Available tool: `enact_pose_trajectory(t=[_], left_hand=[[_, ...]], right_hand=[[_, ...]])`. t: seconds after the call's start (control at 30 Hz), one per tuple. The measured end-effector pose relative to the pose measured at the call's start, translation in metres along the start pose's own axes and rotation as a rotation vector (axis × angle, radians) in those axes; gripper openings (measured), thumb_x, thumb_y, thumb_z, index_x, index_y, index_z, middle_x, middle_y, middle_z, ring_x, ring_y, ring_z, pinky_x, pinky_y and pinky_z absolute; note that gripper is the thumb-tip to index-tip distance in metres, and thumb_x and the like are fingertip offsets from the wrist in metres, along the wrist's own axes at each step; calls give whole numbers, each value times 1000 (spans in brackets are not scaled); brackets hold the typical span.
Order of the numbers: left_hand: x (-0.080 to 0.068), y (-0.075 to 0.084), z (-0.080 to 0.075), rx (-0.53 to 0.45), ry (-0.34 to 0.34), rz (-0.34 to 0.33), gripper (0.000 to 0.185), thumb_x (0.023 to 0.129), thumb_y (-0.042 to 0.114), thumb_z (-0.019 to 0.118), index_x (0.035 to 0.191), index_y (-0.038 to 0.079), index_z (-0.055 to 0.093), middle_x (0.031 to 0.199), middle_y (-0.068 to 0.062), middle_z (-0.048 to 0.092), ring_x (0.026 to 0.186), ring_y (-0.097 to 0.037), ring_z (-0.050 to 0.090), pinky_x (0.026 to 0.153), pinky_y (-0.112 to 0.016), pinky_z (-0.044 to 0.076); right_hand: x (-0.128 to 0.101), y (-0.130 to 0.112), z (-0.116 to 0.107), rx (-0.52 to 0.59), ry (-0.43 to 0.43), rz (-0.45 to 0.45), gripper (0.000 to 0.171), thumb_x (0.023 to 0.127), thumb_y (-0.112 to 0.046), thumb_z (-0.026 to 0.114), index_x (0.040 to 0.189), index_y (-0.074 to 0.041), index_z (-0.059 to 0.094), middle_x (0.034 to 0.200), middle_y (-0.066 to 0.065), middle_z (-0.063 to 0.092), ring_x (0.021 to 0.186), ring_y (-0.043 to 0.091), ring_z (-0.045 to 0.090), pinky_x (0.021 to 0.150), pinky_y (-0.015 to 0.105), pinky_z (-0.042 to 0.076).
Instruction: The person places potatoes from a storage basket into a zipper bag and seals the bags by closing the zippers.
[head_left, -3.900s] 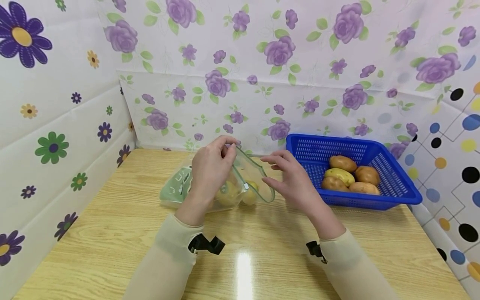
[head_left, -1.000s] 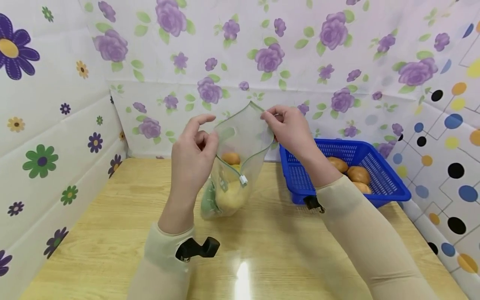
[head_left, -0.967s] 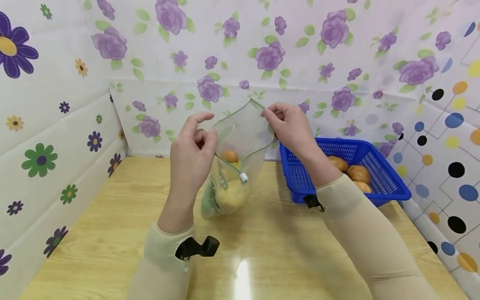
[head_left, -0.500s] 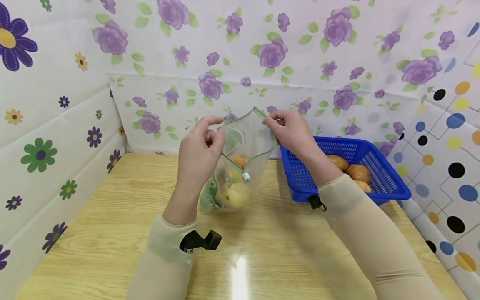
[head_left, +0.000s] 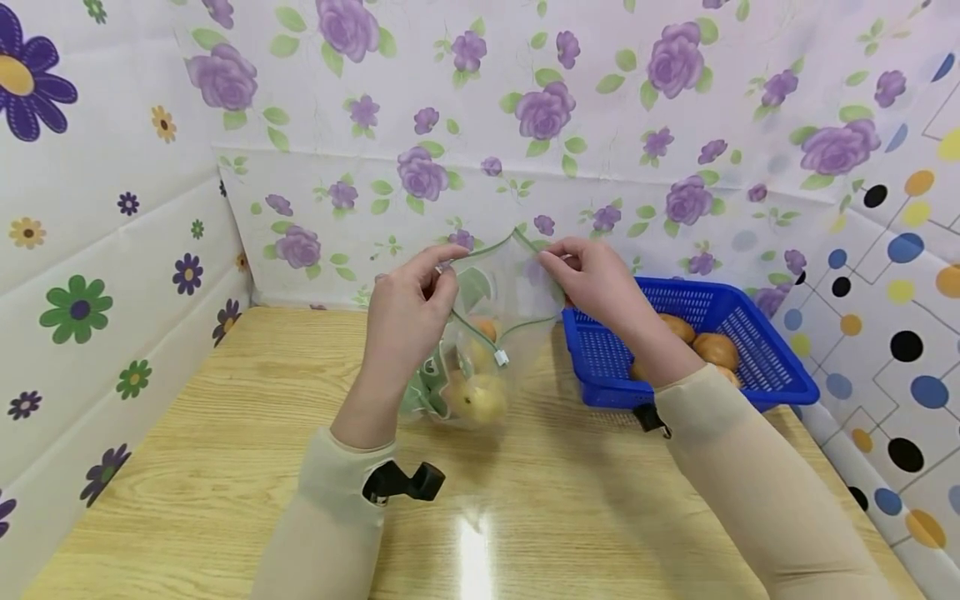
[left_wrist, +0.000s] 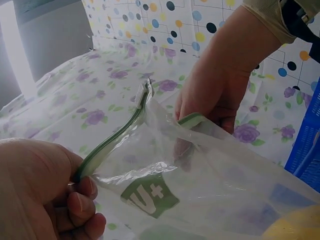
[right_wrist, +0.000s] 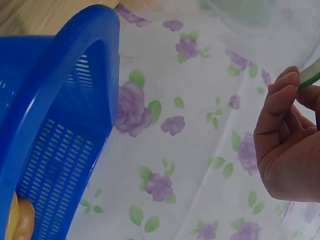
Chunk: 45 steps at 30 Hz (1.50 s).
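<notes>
A clear zip bag (head_left: 525,292) with green edging and a white slider (head_left: 501,357) stands mid-table, its mouth spread wide. Yellow and orange-brown rounded items, like potatoes (head_left: 483,398), sit in its lower part. My left hand (head_left: 412,308) pinches the left side of the rim; in the left wrist view its thumb and fingers (left_wrist: 82,200) close on the green strip. Opposite, my right hand (head_left: 592,279) pinches the right side of the rim between thumb and fingers. The right wrist view shows the strip's end in that pinch (right_wrist: 305,82).
A blue plastic basket (head_left: 600,396) with several brown potatoes (head_left: 715,350) stands at the right, partly behind my right forearm. Patterned sheets (head_left: 337,158) hang behind and on both sides of the wooden table (head_left: 225,433).
Earlier the bag lay low, its mouth narrower and my right hand apart from it. Now it stands upright, the rim held from both sides. Lately both hands have sunk slightly and shifted right.
</notes>
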<state>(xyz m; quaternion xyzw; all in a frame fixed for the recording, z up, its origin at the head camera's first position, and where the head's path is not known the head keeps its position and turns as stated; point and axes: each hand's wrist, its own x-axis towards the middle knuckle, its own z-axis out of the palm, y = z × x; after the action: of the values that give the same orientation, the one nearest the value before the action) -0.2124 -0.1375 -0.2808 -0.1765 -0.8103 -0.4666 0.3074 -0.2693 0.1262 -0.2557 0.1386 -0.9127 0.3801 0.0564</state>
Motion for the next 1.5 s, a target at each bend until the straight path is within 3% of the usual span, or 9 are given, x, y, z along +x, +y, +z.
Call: enact_pose_trajectory(t=[0.03, 0.27, 0.5, 0.67, 0.87, 1.03, 1.2, 1.5], left_hand=[[0, -1, 1, 2, 1, -1, 35, 106, 5, 59, 131, 14, 81, 60, 1, 43, 51, -17, 36, 50, -31, 25], [1, -3, 6, 20, 12, 17, 34, 105, 5, 58, 131, 9, 80, 60, 0, 46, 51, -16, 37, 49, -27, 24], [0, -4, 9, 23, 24, 10, 33, 105, 5, 58, 130, 8, 80, 59, 1, 44, 50, -16, 36, 48, -28, 24], [0, -4, 11, 27, 36, 4, 33, 105, 6, 57, 130, 7, 80, 58, 1, 44, 51, -15, 36, 49, -28, 24], [1, -5, 12, 26, 51, 15, 35, 104, 5, 56, 129, 7, 80, 57, 1, 43, 49, -15, 35, 47, -27, 24], [1, -6, 13, 25, 52, 10, 34, 105, 4, 56, 130, 7, 80, 58, 1, 44, 49, -14, 35, 47, -27, 24], [1, -7, 13, 24, 52, 1, 34, 105, 4, 57, 130, 8, 80, 58, 1, 45, 50, -15, 36, 47, -27, 24], [0, -4, 12, 22, 51, -2, 34, 106, 6, 57, 131, 8, 80, 59, 0, 46, 51, -17, 37, 49, -28, 24]], right_hand=[[-3, 1, -1, -2, -6, 1, 40, 114, -48, 57, 138, -20, 72, 70, 8, 61, 63, 30, 56, 63, 44, 47], [-24, 20, -15, -46, -14, 11, 42, 113, -53, 56, 136, -21, 71, 85, 10, 69, 72, 34, 63, 67, 45, 49], [-43, 49, -31, -168, -8, 29, 51, 113, -56, 55, 143, -18, 70, 101, 6, 73, 82, 24, 69, 79, 46, 56], [-53, 71, -42, -275, -5, 62, 53, 113, -54, 56, 147, -15, 67, 121, 12, 74, 102, 30, 72, 89, 57, 57], [-57, 96, -52, -310, -25, 86, 60, 113, -51, 59, 157, -11, 59, 146, 20, 66, 133, 42, 62, 108, 67, 48], [-57, 116, -58, -318, -76, 94, 70, 111, -52, 62, 165, -8, 50, 164, 24, 50, 149, 50, 46, 116, 72, 38], [-58, 136, -62, -334, -115, 81, 79, 108, -55, 66, 169, -9, 44, 171, 26, 39, 155, 54, 35, 118, 76, 33], [-59, 166, -66, -348, -151, 20, 85, 106, -44, 75, 171, -4, 37, 171, 32, 34, 154, 58, 32, 118, 77, 31]])
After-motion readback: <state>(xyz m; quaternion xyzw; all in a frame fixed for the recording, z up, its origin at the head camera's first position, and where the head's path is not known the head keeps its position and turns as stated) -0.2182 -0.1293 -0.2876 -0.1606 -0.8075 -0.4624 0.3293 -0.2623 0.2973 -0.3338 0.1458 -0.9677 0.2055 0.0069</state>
